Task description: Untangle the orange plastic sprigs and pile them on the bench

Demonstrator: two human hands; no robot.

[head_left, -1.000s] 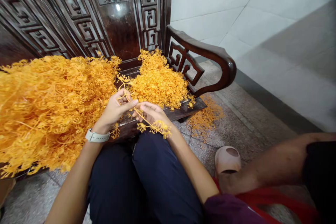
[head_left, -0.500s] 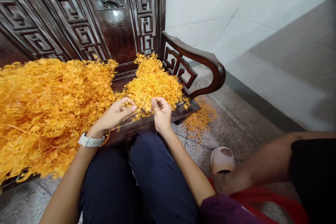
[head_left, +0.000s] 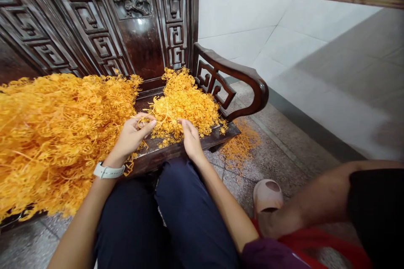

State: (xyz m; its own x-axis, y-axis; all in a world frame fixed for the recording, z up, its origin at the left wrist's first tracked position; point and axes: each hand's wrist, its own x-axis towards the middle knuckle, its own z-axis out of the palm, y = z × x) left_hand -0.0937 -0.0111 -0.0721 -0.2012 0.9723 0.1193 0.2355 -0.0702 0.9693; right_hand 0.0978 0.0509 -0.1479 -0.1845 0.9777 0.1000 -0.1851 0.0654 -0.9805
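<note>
My left hand (head_left: 133, 133), wearing a pale watch strap on the wrist, is closed in a pinch on a thin orange plastic flower stem (head_left: 142, 120). A curved strand arches from near these fingertips toward the smaller heap. My right hand (head_left: 191, 139) has its thumb and fingers drawn together at the front edge of the smaller heap of orange plastic flower pieces (head_left: 189, 101); what is between them, if anything, is too small to make out. To the left, a much larger heap of stemmed orange plastic flowers (head_left: 63, 134) reaches close to my left hand.
Both heaps lie on a dark carved wooden bench (head_left: 232, 131) with a curved armrest (head_left: 260, 90) at right. Orange stems (head_left: 241, 145) are scattered on the floor beyond it. Another person's leg (head_left: 309, 201) and pink slipper (head_left: 268, 195) are at lower right.
My left hand has moved slightly left and up, drawing away from my right hand. The right hand's fingers have straightened a little. The view has tilted slightly.
</note>
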